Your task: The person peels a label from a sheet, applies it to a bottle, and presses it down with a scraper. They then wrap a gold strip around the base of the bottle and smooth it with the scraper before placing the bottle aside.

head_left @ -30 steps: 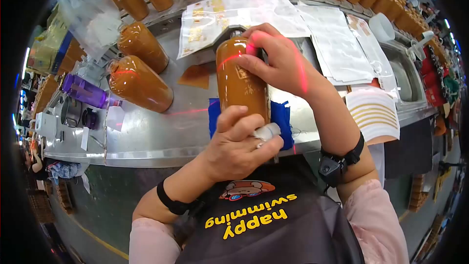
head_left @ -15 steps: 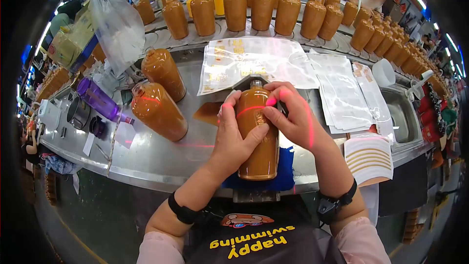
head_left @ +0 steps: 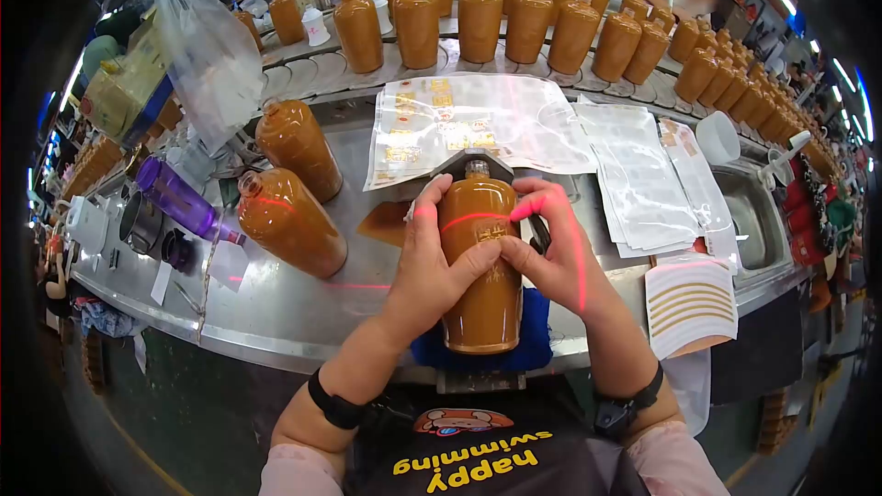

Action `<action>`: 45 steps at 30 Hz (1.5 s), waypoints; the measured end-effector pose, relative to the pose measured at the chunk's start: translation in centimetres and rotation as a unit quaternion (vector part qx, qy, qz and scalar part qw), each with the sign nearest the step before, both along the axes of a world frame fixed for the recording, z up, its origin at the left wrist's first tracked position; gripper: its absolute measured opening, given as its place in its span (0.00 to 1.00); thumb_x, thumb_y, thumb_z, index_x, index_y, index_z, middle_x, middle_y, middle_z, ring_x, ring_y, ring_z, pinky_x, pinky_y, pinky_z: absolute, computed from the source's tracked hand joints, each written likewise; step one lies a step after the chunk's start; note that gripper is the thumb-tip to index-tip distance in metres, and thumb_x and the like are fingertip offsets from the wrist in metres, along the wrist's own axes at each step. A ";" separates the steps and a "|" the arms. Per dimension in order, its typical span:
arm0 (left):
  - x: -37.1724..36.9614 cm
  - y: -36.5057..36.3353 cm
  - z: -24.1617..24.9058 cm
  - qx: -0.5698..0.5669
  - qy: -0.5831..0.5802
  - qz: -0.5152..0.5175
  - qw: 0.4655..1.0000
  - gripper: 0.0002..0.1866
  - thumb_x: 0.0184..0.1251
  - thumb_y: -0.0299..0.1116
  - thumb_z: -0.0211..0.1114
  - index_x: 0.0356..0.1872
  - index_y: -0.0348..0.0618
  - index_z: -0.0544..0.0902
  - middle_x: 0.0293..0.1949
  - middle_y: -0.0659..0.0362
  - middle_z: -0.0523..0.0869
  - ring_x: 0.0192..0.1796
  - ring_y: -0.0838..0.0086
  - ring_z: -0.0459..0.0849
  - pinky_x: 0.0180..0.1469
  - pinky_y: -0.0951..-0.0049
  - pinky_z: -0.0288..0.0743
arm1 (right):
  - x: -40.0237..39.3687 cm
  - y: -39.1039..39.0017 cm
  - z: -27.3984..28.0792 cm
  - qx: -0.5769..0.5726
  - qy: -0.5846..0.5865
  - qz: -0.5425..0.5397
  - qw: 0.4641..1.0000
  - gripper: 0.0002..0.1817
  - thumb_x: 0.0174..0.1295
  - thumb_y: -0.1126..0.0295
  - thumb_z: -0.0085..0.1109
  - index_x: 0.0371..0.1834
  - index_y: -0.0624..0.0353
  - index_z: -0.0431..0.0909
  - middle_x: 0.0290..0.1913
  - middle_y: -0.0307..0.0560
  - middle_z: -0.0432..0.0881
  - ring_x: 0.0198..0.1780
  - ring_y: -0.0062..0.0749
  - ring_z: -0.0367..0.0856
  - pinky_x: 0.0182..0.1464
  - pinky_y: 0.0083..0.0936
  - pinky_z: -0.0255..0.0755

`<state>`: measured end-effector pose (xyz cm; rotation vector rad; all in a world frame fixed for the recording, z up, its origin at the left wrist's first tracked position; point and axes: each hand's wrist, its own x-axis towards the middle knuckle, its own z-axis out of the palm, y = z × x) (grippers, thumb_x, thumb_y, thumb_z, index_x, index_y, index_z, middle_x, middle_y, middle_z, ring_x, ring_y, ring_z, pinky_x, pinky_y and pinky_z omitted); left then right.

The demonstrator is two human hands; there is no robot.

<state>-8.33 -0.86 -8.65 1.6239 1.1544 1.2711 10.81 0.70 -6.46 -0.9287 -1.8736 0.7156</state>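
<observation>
Head view: a brown bottle (head_left: 484, 308) lies between the curled fingers, its long axis pointing forward, neck beyond the fingertips; the left hand (head_left: 425, 266) cups one side, the right hand (head_left: 568, 266) presses thumb and forefinger against the other, neither nearer

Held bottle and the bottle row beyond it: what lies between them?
In the head view, just beyond the held bottle come a grey bracket and a gold-printed sheet.

Wears pink sleeves (head_left: 678, 461), black straps (head_left: 336, 401) and black apron (head_left: 574, 450) with cartoon (head_left: 462, 421) and yellow "happy swimming" lettering (head_left: 464, 465).
</observation>
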 end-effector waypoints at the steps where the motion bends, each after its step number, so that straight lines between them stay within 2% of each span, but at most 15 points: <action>1: -0.1 0.2 -0.1 -0.002 -0.013 -0.008 1.000 0.45 0.63 0.46 0.71 0.72 0.32 0.57 0.67 0.40 0.66 0.70 0.53 0.66 0.72 0.59 0.59 | -0.1 0.1 0.4 -0.010 0.009 0.003 1.000 0.17 0.61 0.65 0.69 0.47 0.58 0.73 0.63 0.56 0.70 0.66 0.44 0.70 0.67 0.35 0.62; 4: -0.4 0.0 0.5 0.005 0.038 -0.003 0.999 0.44 0.64 0.45 0.71 0.72 0.32 0.57 0.67 0.42 0.66 0.70 0.55 0.65 0.72 0.60 0.59 | -0.5 0.2 2.4 0.003 -0.040 -0.001 0.999 0.13 0.61 0.68 0.68 0.43 0.58 0.75 0.62 0.57 0.70 0.64 0.47 0.71 0.65 0.36 0.64; 7: -0.3 -0.4 -0.2 -0.024 -0.087 -0.024 0.996 0.42 0.66 0.43 0.69 0.73 0.33 0.57 0.67 0.45 0.66 0.71 0.59 0.64 0.73 0.61 0.58 | -0.3 0.5 3.2 0.108 -0.143 0.002 0.984 0.09 0.62 0.71 0.66 0.39 0.59 0.75 0.60 0.57 0.71 0.62 0.51 0.72 0.63 0.37 0.66; 13: -0.6 -1.7 -0.3 -0.079 -0.204 -0.048 0.975 0.37 0.68 0.40 0.64 0.73 0.40 0.58 0.68 0.49 0.65 0.70 0.64 0.66 0.72 0.62 0.60 | 1.9 2.0 6.2 0.118 -0.125 0.020 0.985 0.05 0.62 0.75 0.62 0.36 0.59 0.75 0.54 0.53 0.77 0.62 0.47 0.73 0.61 0.36 0.68; 17: -0.7 -2.1 -0.9 -0.104 -0.231 -0.057 0.966 0.39 0.69 0.41 0.63 0.74 0.39 0.55 0.66 0.50 0.69 0.63 0.68 0.73 0.66 0.68 0.68 | 10.7 10.2 5.5 0.056 -0.121 -0.123 0.983 0.05 0.62 0.72 0.60 0.35 0.61 0.75 0.47 0.49 0.80 0.55 0.40 0.79 0.57 0.31 0.70; 19: -0.7 -2.1 -0.9 -0.092 -0.222 -0.068 0.968 0.40 0.69 0.43 0.63 0.75 0.38 0.53 0.64 0.50 0.71 0.63 0.68 0.74 0.64 0.69 0.70 | 17.6 16.0 2.3 -0.051 -0.196 -0.241 0.949 0.09 0.60 0.65 0.63 0.38 0.58 0.81 0.49 0.57 0.80 0.55 0.47 0.77 0.56 0.35 0.70; 21: -0.6 -2.1 -0.8 -0.088 -0.225 -0.075 0.967 0.41 0.69 0.44 0.63 0.75 0.39 0.52 0.64 0.50 0.71 0.63 0.68 0.74 0.64 0.69 0.70 | 24.1 20.6 -2.7 -0.032 -0.378 -0.300 0.876 0.14 0.59 0.59 0.64 0.42 0.56 0.83 0.50 0.59 0.80 0.56 0.46 0.78 0.53 0.40 0.73; 23: -0.6 -2.1 -0.7 -0.092 -0.224 -0.079 0.967 0.43 0.69 0.47 0.64 0.75 0.40 0.50 0.64 0.49 0.71 0.64 0.68 0.74 0.65 0.68 0.69 | 26.9 22.4 -6.4 -0.135 -0.465 -0.327 0.811 0.15 0.59 0.58 0.63 0.45 0.53 0.85 0.54 0.58 0.78 0.59 0.50 0.76 0.54 0.46 0.75; 27: -0.6 -2.0 -0.9 -0.102 -0.226 -0.082 0.965 0.44 0.69 0.48 0.65 0.76 0.41 0.48 0.65 0.49 0.70 0.64 0.67 0.74 0.66 0.67 0.68 | 24.2 19.7 -6.2 -0.097 -0.489 -0.417 0.760 0.11 0.64 0.61 0.58 0.44 0.49 0.84 0.57 0.50 0.76 0.59 0.58 0.73 0.59 0.52 0.74; 31: -0.6 -2.1 -1.0 -0.121 -0.237 -0.085 0.960 0.45 0.69 0.48 0.65 0.76 0.42 0.48 0.66 0.49 0.68 0.66 0.66 0.72 0.67 0.66 0.67 | 20.1 20.2 -2.0 0.140 -0.437 -0.270 0.846 0.09 0.64 0.63 0.61 0.39 0.57 0.82 0.49 0.52 0.78 0.52 0.47 0.76 0.52 0.40 0.73; 34: -0.5 -2.2 -0.6 -0.128 -0.231 -0.079 0.961 0.45 0.68 0.49 0.65 0.76 0.42 0.48 0.67 0.49 0.67 0.66 0.66 0.71 0.67 0.66 0.66 | 10.9 18.0 5.3 0.008 -0.219 -0.111 0.969 0.11 0.64 0.62 0.63 0.38 0.59 0.79 0.45 0.49 0.77 0.46 0.37 0.75 0.47 0.31 0.70; 37: -0.9 -2.1 -1.1 -0.116 -0.213 -0.081 0.967 0.45 0.68 0.49 0.65 0.76 0.41 0.49 0.67 0.48 0.67 0.67 0.66 0.70 0.68 0.65 0.65 | 4.5 19.4 6.2 -0.169 -0.150 -0.032 0.973 0.13 0.64 0.60 0.63 0.42 0.59 0.79 0.46 0.45 0.78 0.42 0.31 0.75 0.45 0.30 0.70; 41: -0.9 -2.2 -0.6 -0.110 -0.198 -0.082 0.970 0.46 0.69 0.51 0.65 0.75 0.39 0.49 0.68 0.48 0.66 0.67 0.65 0.70 0.68 0.65 0.65 | 0.6 25.9 -3.6 0.078 -0.464 -0.120 0.874 0.12 0.63 0.62 0.59 0.45 0.55 0.82 0.49 0.48 0.79 0.52 0.45 0.75 0.47 0.38 0.74; 42: -0.9 -2.1 -0.8 -0.103 -0.202 -0.092 0.970 0.45 0.70 0.52 0.64 0.75 0.38 0.50 0.68 0.48 0.66 0.67 0.66 0.70 0.68 0.66 0.64 | -0.7 23.6 -2.6 0.052 -0.445 -0.182 0.875 0.09 0.62 0.65 0.58 0.41 0.55 0.82 0.50 0.50 0.78 0.56 0.54 0.73 0.53 0.43 0.72; 45: -1.4 -1.9 -2.2 -0.066 -0.151 -0.070 0.984 0.44 0.70 0.53 0.63 0.75 0.37 0.51 0.68 0.49 0.67 0.67 0.67 0.70 0.68 0.66 0.64 | 0.0 22.7 -1.8 0.101 -0.417 -0.155 0.890 0.07 0.62 0.65 0.59 0.38 0.56 0.80 0.50 0.52 0.77 0.54 0.55 0.73 0.56 0.45 0.70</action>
